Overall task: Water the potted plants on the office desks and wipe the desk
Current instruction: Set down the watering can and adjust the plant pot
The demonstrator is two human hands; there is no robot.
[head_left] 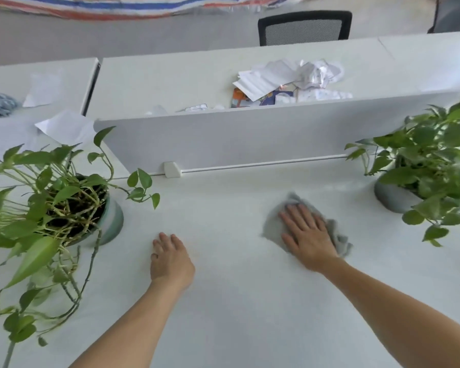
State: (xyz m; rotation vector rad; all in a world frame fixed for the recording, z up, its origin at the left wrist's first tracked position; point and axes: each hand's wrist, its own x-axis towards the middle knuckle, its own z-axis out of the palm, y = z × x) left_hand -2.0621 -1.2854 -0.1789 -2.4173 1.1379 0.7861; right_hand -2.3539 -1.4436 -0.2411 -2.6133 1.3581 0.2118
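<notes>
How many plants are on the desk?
2. The left plant stands near the left hand; the right plant stands beyond the cloth. Others may be out of view.

We see a smooth white desk top [237, 301], closed at the back by an upright white partition panel [237, 136]. On the left of the desk stands a round pale-green pot [113, 221] holding a trailing green-leaved vine. On the right stands a round grey pot [393, 199] with a similar leafy plant. Between them, nearer the right-side pot, lies a crumpled grey cloth [272, 224], pressed flat under the right hand [307, 235]. The left hand [170, 258] rests palm-down on the bare surface, near the pale-green pot.
</notes>
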